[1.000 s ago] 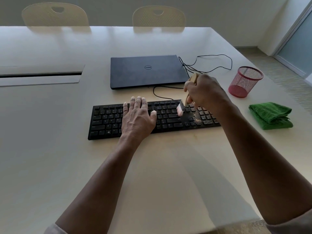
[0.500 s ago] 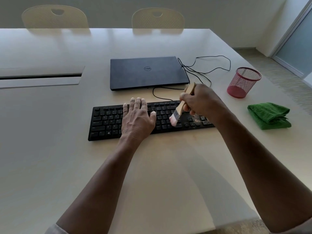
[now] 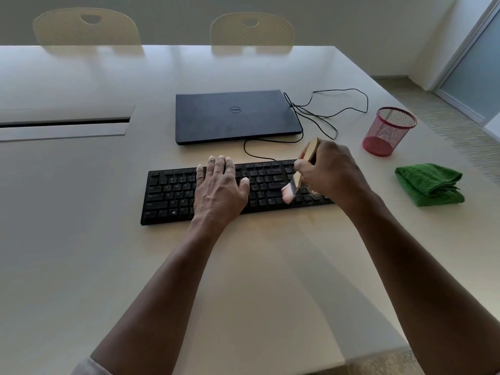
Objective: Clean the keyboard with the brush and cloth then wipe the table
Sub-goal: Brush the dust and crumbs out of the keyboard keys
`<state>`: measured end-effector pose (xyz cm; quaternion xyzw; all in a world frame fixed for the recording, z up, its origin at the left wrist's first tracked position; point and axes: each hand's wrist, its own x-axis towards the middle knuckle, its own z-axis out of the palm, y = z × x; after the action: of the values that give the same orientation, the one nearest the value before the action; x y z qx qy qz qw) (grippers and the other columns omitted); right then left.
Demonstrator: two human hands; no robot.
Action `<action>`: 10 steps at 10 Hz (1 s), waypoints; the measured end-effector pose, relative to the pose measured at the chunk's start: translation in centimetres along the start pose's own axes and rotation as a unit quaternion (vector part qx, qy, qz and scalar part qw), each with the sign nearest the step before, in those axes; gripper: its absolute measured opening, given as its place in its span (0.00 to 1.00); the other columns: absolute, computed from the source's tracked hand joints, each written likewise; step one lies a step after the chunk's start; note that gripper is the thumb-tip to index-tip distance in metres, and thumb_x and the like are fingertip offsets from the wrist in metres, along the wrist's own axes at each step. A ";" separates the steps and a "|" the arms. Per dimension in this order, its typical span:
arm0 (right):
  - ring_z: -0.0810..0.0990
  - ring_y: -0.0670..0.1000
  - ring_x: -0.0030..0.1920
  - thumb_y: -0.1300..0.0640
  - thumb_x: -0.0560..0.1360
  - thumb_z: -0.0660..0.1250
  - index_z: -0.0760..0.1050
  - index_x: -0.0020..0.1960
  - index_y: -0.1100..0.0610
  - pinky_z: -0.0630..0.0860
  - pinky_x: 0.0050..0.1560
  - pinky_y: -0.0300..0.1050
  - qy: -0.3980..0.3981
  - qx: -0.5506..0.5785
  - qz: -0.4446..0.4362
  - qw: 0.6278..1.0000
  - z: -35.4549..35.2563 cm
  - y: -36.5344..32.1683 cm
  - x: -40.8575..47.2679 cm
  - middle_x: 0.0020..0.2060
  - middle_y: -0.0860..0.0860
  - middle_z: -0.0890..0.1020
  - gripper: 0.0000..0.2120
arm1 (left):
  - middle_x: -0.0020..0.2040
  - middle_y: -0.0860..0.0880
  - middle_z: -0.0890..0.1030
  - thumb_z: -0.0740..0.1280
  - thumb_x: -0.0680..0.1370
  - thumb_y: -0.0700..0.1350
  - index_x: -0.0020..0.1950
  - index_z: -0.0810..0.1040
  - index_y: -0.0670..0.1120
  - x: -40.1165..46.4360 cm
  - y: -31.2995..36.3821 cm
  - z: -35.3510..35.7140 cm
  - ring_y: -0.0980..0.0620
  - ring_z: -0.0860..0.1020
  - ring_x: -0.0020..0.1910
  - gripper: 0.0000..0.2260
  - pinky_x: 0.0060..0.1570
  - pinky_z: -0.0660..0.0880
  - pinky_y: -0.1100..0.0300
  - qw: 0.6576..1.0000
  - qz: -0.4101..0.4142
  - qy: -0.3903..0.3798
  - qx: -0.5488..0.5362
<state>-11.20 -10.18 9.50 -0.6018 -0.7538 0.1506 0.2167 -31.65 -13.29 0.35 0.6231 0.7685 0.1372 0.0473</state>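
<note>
The right hand has its grip curled round the wooden handle of the brush, bristles down on the keys just below and to the left of the grip. The left hand lies flat with straight fingers on the middle of the keyboard, holding nothing, apparently steadying it; it sits well to the left of the grip.

As a judgement, the task is in its first stage: brushing is under way on the keyboard's right portion. A patch of pale crumbs shows on the keys just below the grip, so that part is not yet clean, and whether the left half has been brushed cannot be told. The cloth pass over the keys and the wiping of the counter appear still to come.

The green cloth lies folded and untouched, to the right of the grip and apart from the keyboard. Farther off, up and to the right of the grip, stands a red mesh cup. Beyond the grip to the left lies a closed laptop, with a thin black cable looping just behind the grip. The laptop, cable and cup will likely hinder wiping the counter unless lifted or worked around. Two chairs stand at the far edge.
</note>
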 end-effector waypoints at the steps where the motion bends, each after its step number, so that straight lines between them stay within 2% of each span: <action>1: 0.83 0.53 0.41 0.53 0.79 0.69 0.81 0.51 0.55 0.81 0.45 0.46 0.028 0.023 0.002 0.999 -0.8 0.5 -0.1 0.41 0.52 0.85 0.06 | 0.82 0.43 0.54 0.52 0.84 0.58 0.82 0.54 0.42 0.0 -0.1 0.1 0.46 0.47 0.81 0.31 0.79 0.43 0.47 1.000 0.001 0.002 -0.001; 2: 0.84 0.50 0.33 0.52 0.81 0.68 0.81 0.52 0.56 0.81 0.34 0.44 -0.027 0.119 0.032 0.992 -1.1 0.7 -0.4 0.36 0.52 0.86 0.08 | 0.82 0.43 0.54 0.52 0.84 0.58 0.82 0.54 0.42 0.0 -0.1 0.1 0.46 0.47 0.81 0.31 0.79 0.43 0.47 1.000 0.000 0.003 -0.002; 3: 0.85 0.51 0.34 0.52 0.82 0.66 0.81 0.55 0.56 0.81 0.34 0.44 -0.032 0.105 0.045 0.993 -0.8 1.3 -1.3 0.37 0.53 0.85 0.09 | 0.82 0.43 0.54 0.52 0.84 0.58 0.82 0.54 0.43 0.0 0.0 0.1 0.46 0.47 0.81 0.31 0.79 0.43 0.47 1.000 -0.001 0.002 -0.003; 4: 0.84 0.56 0.41 0.51 0.81 0.66 0.81 0.55 0.56 0.82 0.45 0.47 0.029 0.018 0.027 0.999 -1.0 2.0 -1.4 0.40 0.53 0.84 0.10 | 0.82 0.43 0.54 0.52 0.84 0.58 0.82 0.54 0.43 0.0 0.0 0.1 0.46 0.47 0.81 0.31 0.79 0.43 0.47 1.000 0.000 0.004 0.000; 5: 0.85 0.55 0.37 0.50 0.81 0.66 0.80 0.52 0.54 0.82 0.41 0.48 0.035 0.089 0.027 0.995 -1.5 2.4 -1.3 0.37 0.52 0.85 0.08 | 0.82 0.43 0.54 0.51 0.84 0.58 0.82 0.54 0.43 0.0 0.0 0.1 0.46 0.47 0.81 0.31 0.79 0.43 0.47 1.000 0.000 0.003 0.001; 6: 0.84 0.51 0.32 0.50 0.82 0.66 0.80 0.52 0.53 0.80 0.34 0.44 -0.007 0.132 0.040 0.990 -1.5 2.3 -1.6 0.36 0.52 0.85 0.07 | 0.82 0.43 0.53 0.51 0.84 0.58 0.82 0.53 0.43 0.0 0.0 0.1 0.46 0.47 0.81 0.31 0.79 0.43 0.47 1.000 -0.001 0.002 0.000; 7: 0.84 0.54 0.40 0.50 0.82 0.65 0.80 0.55 0.54 0.82 0.44 0.47 0.007 0.042 0.023 0.999 -1.1 2.2 -2.0 0.41 0.53 0.85 0.09 | 0.82 0.44 0.53 0.52 0.84 0.58 0.82 0.53 0.43 0.0 0.0 0.0 0.46 0.47 0.81 0.31 0.79 0.43 0.47 1.000 0.000 0.003 0.000; 8: 0.82 0.57 0.45 0.51 0.82 0.65 0.80 0.54 0.55 0.80 0.49 0.49 0.048 -0.005 0.010 0.999 -1.2 2.1 -1.9 0.43 0.55 0.84 0.09 | 0.82 0.44 0.53 0.52 0.84 0.58 0.82 0.53 0.43 0.0 0.0 0.0 0.46 0.47 0.81 0.31 0.79 0.42 0.48 1.000 0.001 0.001 -0.002; 9: 0.84 0.56 0.42 0.50 0.81 0.66 0.80 0.51 0.52 0.82 0.47 0.51 0.050 0.061 0.017 0.997 -1.4 2.3 -1.6 0.40 0.54 0.85 0.07 | 0.82 0.44 0.53 0.52 0.84 0.59 0.82 0.53 0.43 0.0 0.0 0.0 0.47 0.46 0.81 0.31 0.79 0.42 0.48 1.000 0.000 -0.002 -0.004; 10: 0.84 0.51 0.34 0.51 0.81 0.66 0.79 0.50 0.51 0.81 0.38 0.48 0.008 0.141 0.033 0.989 -1.3 2.4 -1.9 0.36 0.52 0.85 0.06 | 0.82 0.44 0.53 0.51 0.84 0.59 0.82 0.53 0.43 0.0 -0.1 0.0 0.47 0.46 0.81 0.31 0.79 0.42 0.48 1.000 -0.001 -0.002 -0.001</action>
<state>-8.18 -11.52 9.21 -0.5905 -0.7033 0.2580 0.3002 -31.70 -13.32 0.33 0.6226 0.7689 0.1367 0.0501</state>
